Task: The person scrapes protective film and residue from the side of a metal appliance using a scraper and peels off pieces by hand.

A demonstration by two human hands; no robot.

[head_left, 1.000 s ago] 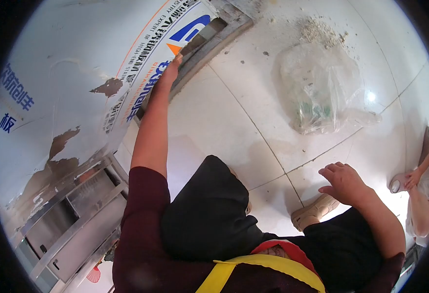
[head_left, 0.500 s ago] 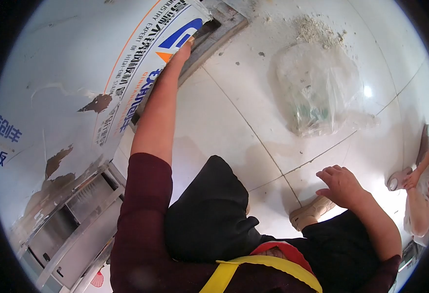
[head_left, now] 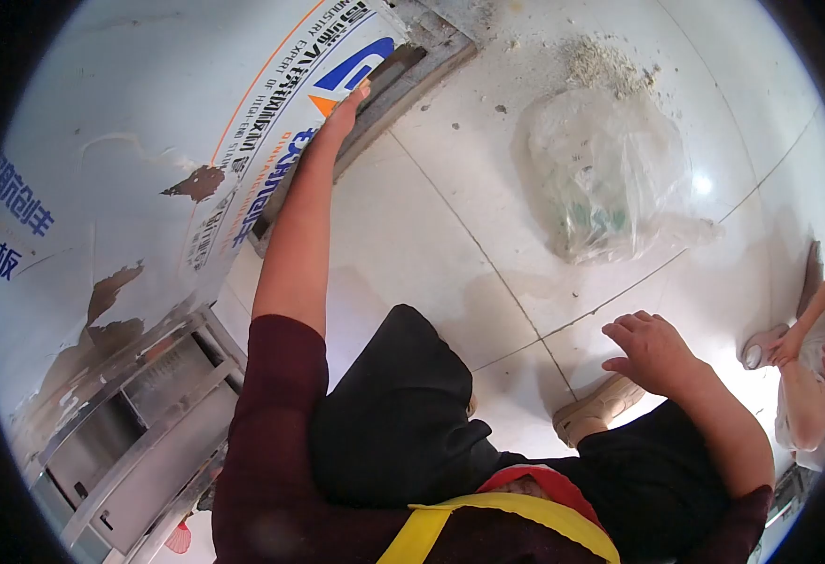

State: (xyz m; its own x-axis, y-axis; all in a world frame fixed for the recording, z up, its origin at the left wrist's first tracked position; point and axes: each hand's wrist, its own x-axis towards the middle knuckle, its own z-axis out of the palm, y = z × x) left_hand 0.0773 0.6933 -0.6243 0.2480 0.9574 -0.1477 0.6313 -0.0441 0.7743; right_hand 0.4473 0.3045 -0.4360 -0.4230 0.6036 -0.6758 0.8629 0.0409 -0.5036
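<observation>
A large panel covered in white printed film, torn in places, fills the left side. My left hand is at its right edge, beside the blue and orange logo, and appears closed on that edge; most of its fingers are hidden. Just beyond the hand, a dark gap shows between the panel edge and a worn grey frame. Away on the right, my right hand hangs above the floor near my shoe. Its fingers are spread and hold nothing.
On the tiled floor lies a clear plastic bag with greenish contents, and pale debris is scattered behind it. A metal unit with openings stands at lower left. At the right edge, another person's hand is near their shoe.
The panel has shifted slightly, its lettering moving up and right at the left side. The dark gap along its edge looks longer. My left hand moved a little with it; my right hand barely moved.
</observation>
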